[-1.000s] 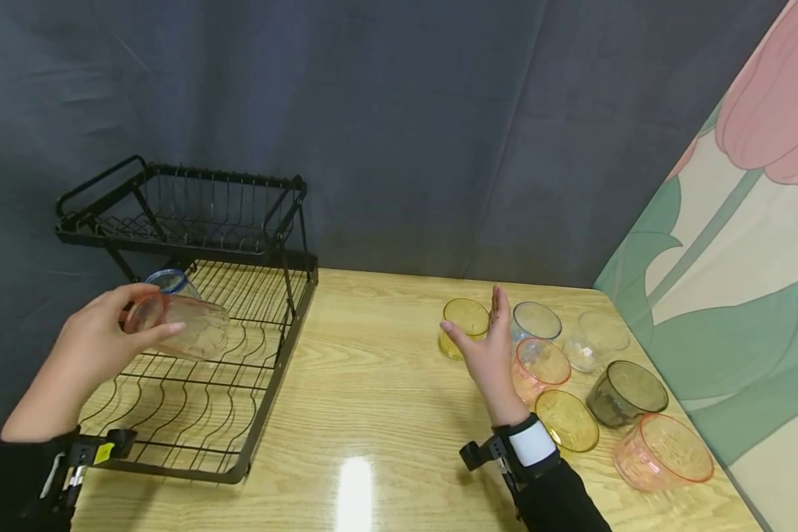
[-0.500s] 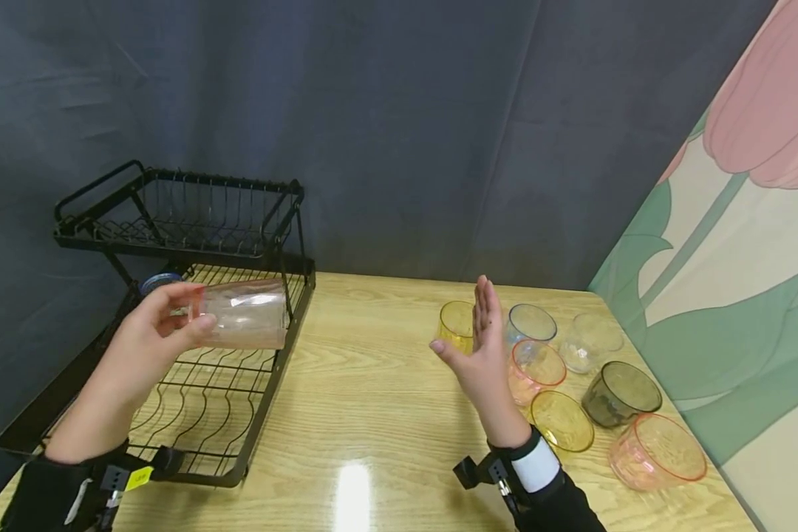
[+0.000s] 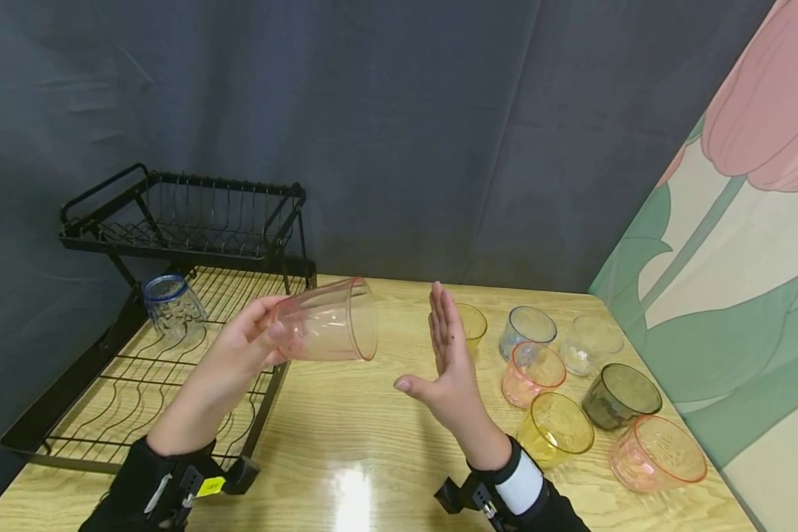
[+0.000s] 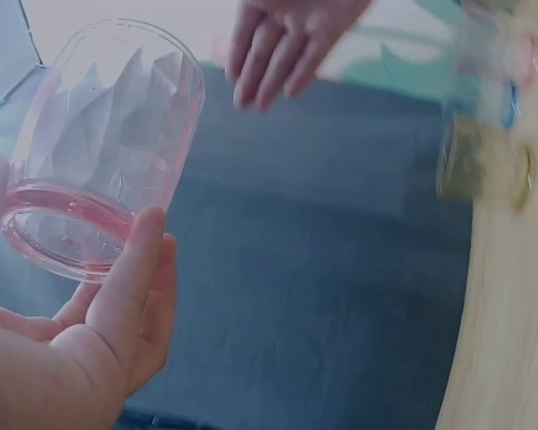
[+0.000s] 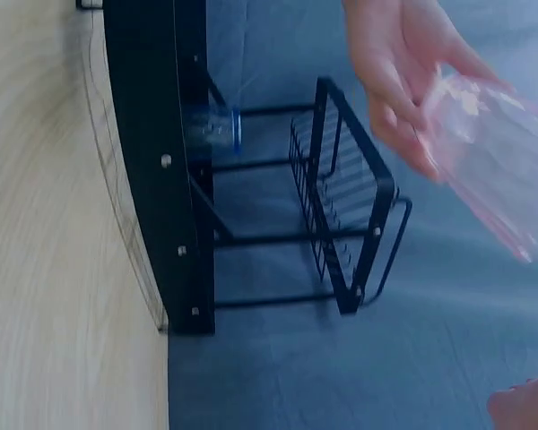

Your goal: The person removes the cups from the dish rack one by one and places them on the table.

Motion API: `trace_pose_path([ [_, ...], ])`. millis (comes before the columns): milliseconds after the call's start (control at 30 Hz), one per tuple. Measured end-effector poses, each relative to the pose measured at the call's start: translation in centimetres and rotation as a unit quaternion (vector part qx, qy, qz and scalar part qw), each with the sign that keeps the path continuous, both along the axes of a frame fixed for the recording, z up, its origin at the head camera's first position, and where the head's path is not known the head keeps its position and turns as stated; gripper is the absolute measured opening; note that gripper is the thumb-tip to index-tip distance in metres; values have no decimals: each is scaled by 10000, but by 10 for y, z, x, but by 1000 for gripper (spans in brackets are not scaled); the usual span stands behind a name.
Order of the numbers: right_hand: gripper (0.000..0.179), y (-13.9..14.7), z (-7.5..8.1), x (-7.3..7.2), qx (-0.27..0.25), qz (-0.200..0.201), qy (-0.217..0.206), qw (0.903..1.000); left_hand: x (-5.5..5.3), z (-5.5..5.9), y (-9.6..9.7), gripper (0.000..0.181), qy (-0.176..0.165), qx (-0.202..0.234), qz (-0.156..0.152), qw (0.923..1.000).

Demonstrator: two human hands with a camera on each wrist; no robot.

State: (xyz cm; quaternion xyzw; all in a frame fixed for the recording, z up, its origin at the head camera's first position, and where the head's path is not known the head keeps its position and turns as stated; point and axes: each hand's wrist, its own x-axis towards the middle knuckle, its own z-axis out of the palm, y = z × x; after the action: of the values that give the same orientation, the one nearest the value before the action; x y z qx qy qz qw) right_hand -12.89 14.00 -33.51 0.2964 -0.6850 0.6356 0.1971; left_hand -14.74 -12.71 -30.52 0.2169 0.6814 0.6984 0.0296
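In the head view my left hand (image 3: pixel 249 343) grips a clear pink drinking glass (image 3: pixel 335 321) by its base end. The glass lies sideways in the air, its mouth facing right, beside the rack. The left wrist view shows thumb and fingers around the base of the faceted glass (image 4: pixel 108 116). A short gap to the right of that mouth, my right hand (image 3: pixel 448 369) is raised with straight fingers and the thumb spread away, touching nothing. Only a bit of the right hand (image 5: pixel 524 408) enters the right wrist view.
A black two-tier dish rack (image 3: pixel 286 369) stands on the left, with a blue-rimmed glass (image 3: pixel 173 310) on its lower tier. On the right of the wooden table (image 3: pixel 346 428) are several glasses, among them a yellow one (image 3: pixel 555 432), a grey one (image 3: pixel 620 399) and a pink one (image 3: pixel 658 454).
My left hand has carried the pink glass rightward from over the rack, turning its mouth toward the right. The right hand has shifted left, closer to the glass.
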Motion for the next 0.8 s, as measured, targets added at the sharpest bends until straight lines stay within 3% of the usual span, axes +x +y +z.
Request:
trace_pose_path([
  [267,113,-20,1,4,-187,484,184,9985,3,-3,33,49,-359,816,-755,9932],
  [500,112,-30,6,6,-854,602,106,9945,7,-7,53,67,-500,1449,-1392,9783],
  [600,110,-33,8,5,-1458,810,151,9859,8,-11,63,71,-636,1752,-1609,9692],
  [800,95,-32,15,4,-2530,1349,373,9573,12,-19,82,84,-1067,2384,-1943,9455],
])
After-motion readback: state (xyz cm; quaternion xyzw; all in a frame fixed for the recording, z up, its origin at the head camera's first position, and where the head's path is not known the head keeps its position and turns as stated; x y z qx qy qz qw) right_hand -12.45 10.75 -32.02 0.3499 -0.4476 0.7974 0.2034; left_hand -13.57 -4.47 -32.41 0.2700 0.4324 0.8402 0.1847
